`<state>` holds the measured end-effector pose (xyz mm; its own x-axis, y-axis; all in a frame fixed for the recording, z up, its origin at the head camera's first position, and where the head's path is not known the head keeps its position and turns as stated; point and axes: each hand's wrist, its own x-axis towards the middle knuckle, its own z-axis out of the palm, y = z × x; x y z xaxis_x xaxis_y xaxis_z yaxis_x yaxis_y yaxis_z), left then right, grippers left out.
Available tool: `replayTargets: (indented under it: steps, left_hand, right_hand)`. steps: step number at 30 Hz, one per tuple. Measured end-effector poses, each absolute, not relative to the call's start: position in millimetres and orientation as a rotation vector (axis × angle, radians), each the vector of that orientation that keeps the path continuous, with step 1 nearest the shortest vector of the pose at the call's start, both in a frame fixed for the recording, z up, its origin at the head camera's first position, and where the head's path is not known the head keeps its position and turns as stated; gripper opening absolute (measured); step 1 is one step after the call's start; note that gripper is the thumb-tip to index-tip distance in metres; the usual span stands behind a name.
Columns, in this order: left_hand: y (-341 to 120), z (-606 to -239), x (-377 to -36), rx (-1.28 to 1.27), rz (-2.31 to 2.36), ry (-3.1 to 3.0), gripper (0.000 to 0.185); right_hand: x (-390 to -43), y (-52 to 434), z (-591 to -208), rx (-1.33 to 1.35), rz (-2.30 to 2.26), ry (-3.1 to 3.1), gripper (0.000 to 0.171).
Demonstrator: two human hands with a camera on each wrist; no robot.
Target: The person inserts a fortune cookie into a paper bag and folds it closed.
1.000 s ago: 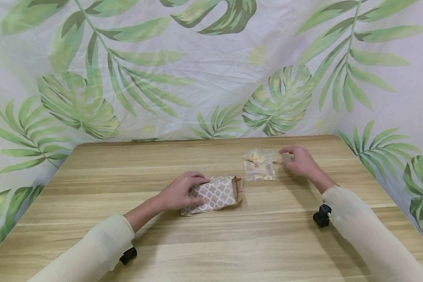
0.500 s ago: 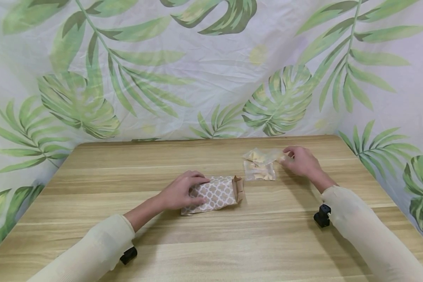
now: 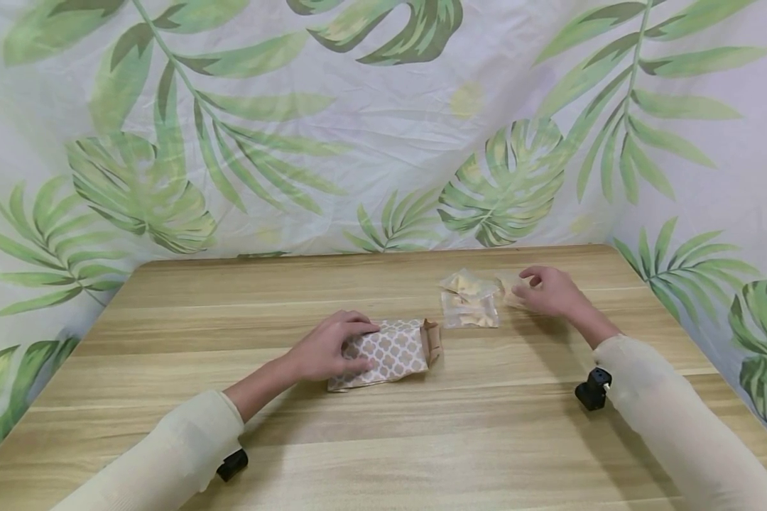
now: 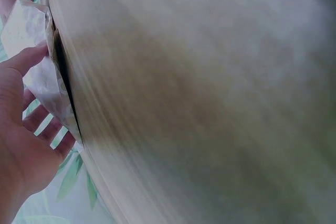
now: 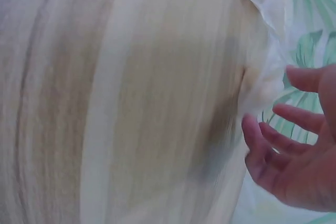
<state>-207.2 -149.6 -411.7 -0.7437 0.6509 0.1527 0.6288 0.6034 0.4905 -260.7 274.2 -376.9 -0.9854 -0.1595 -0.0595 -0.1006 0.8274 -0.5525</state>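
A paper bag with a white-and-tan lattice print lies on its side, its brown mouth facing right. My left hand holds it near the closed end, thumb on the near side and fingers over the far side; the left wrist view shows the thumb against the paper. To the right, several clear packets with pale yellow contents lie together: a near packet, a far packet and a right packet. Beside the last one is my right hand, thumb and fingers spread apart with nothing between them.
The wooden table has its back edge just beyond the packets. Behind it hangs a leaf-printed cloth. Black wrist cameras sit under both sleeves, the right camera close over the tabletop.
My right hand has let go of the right packet and drawn back slightly to the right; the packet now lies beside the others. My left hand and the bag have stayed in place.
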Motion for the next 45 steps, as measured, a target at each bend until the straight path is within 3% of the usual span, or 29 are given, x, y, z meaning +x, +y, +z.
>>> replayTargets:
  steps: [11,17,33,45]
  left_hand:
    - [-149.5,-411.6,-206.4,1.097,0.836,2.765,0.056]
    - [-149.5,-410.6,-206.3,1.106,0.834,2.768,0.057]
    - [-149.2,-409.3,-206.6,1.113,0.818,2.772,0.058]
    - [-149.6,-410.0,-207.0,1.112,0.814,2.777,0.059]
  right_hand:
    - [-266.9,284.9,-380.2,-0.266,-0.994,2.732,0.09]
    - [-270.5,287.2,-380.5,-0.219,-1.037,2.654,0.096]
    - [-272.9,287.4,-389.6,-0.346,-0.934,2.816,0.077]
    - [-268.9,291.3,-391.0,-0.262,-0.936,2.895,0.066]
